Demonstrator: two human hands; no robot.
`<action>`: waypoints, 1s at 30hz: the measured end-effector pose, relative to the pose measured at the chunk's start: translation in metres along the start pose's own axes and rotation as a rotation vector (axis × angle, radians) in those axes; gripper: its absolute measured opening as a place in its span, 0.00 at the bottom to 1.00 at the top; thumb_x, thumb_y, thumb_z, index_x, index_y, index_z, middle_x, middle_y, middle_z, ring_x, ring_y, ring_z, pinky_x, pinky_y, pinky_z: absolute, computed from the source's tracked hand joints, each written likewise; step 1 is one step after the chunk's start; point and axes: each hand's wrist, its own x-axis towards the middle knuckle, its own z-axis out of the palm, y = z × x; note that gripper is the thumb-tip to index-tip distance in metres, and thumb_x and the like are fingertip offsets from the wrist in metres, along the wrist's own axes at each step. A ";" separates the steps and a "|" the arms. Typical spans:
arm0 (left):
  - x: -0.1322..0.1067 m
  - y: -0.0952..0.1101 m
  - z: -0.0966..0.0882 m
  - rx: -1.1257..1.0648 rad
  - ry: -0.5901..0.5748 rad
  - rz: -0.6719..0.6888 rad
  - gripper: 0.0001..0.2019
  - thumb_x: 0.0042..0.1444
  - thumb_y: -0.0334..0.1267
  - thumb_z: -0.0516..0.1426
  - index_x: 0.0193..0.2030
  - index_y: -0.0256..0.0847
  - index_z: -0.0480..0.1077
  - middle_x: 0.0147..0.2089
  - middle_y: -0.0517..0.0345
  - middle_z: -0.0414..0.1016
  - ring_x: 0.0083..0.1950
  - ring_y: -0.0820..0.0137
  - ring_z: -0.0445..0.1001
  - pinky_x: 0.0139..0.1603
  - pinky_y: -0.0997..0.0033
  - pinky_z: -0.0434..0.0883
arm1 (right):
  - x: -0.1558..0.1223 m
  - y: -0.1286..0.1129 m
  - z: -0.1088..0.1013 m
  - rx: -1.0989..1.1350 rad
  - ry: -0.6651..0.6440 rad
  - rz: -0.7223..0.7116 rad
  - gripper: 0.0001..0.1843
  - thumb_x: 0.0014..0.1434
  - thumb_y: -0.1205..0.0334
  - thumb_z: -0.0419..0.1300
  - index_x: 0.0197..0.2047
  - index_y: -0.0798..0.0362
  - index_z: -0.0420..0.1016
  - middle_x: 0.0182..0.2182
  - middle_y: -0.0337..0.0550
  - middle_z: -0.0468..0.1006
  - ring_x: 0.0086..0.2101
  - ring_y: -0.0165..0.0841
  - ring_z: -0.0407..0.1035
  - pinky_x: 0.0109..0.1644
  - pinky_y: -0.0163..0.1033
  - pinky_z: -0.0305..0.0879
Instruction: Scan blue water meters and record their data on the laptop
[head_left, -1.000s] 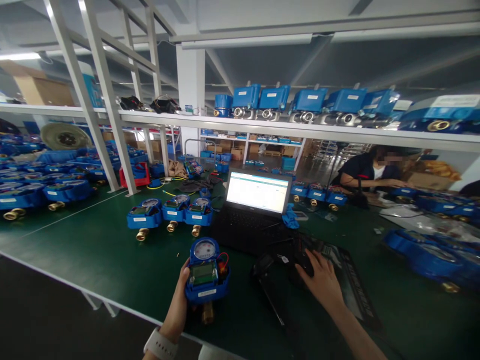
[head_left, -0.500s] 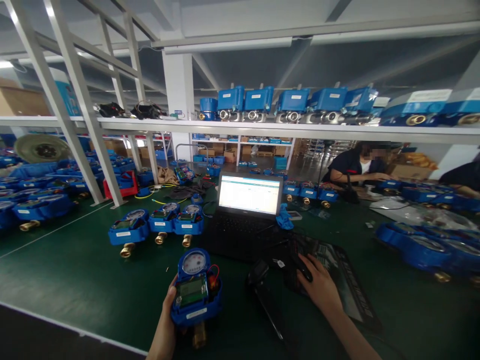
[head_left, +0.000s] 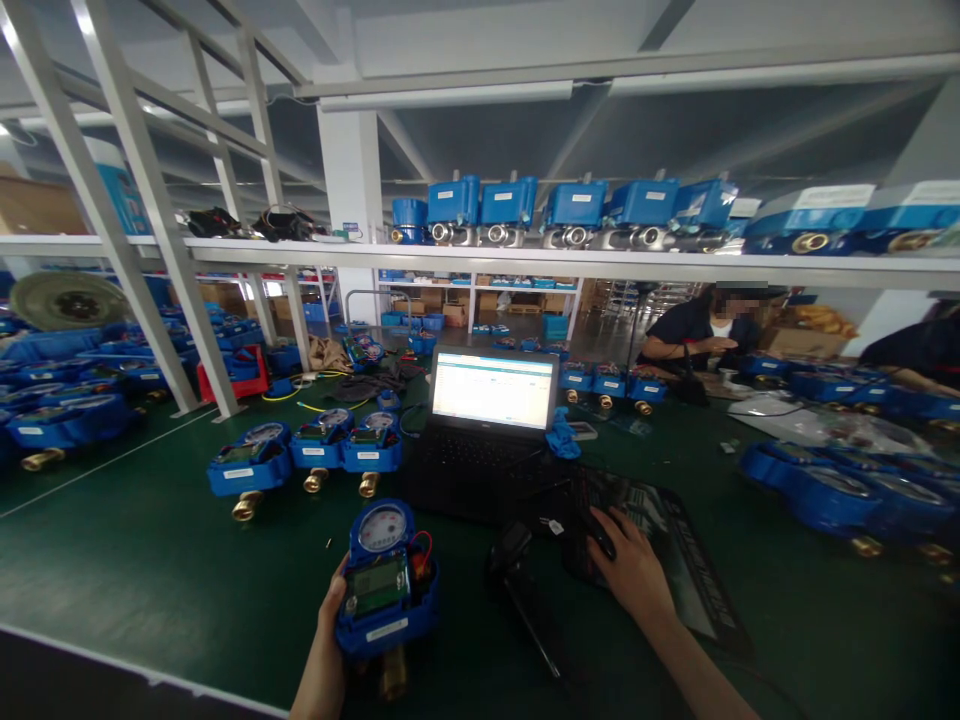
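A white shelf (head_left: 480, 257) crossed the workroom above a green surface (head_left: 150, 570), with a seated co-worker (head_left: 701, 328) at the far right. The blue water meter (head_left: 384, 595) was at the near side of the surface, left of a black barcode scanner (head_left: 517, 565), its dial and small display facing up and its brass fitting toward the near edge. Beyond it, three similar meters (head_left: 319, 452) stood to the left of a lit laptop (head_left: 491, 395).

The step in hand appeared to be work at the screen, with the meter steadied alongside. The next move seemed to call for a small, controlled push or click while the meter was kept level.

The left hand (head_left: 327, 628) grasped the meter by its left side, the thumb along the casing; the other fingers were hidden, so their spread could not be told. The right hand (head_left: 636, 572) lay over a black computer mouse (head_left: 601, 535), its fingers slightly spread and bent around it, on a patterned mouse pad (head_left: 694, 565).
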 end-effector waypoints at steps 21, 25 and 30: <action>0.001 0.002 0.000 0.018 0.007 -0.040 0.41 0.45 0.64 0.60 0.59 0.37 0.61 0.31 0.53 0.76 0.14 0.71 0.62 0.14 0.71 0.58 | -0.001 0.002 0.001 0.026 -0.009 -0.026 0.25 0.60 0.52 0.46 0.58 0.50 0.66 0.56 0.52 0.63 0.53 0.46 0.62 0.53 0.53 0.66; 0.001 0.002 -0.001 0.011 -0.001 -0.039 0.40 0.45 0.64 0.59 0.59 0.38 0.60 0.29 0.54 0.76 0.17 0.67 0.66 0.15 0.71 0.58 | 0.000 0.002 0.002 0.018 -0.002 -0.037 0.25 0.60 0.52 0.46 0.57 0.52 0.67 0.56 0.53 0.64 0.52 0.46 0.63 0.55 0.53 0.64; -0.001 0.004 0.002 0.006 -0.028 -0.024 0.42 0.45 0.65 0.59 0.60 0.39 0.59 0.25 0.59 0.72 0.15 0.69 0.62 0.15 0.71 0.56 | 0.000 0.003 0.002 0.011 0.007 -0.048 0.25 0.61 0.52 0.47 0.57 0.53 0.68 0.55 0.53 0.64 0.51 0.46 0.64 0.55 0.53 0.63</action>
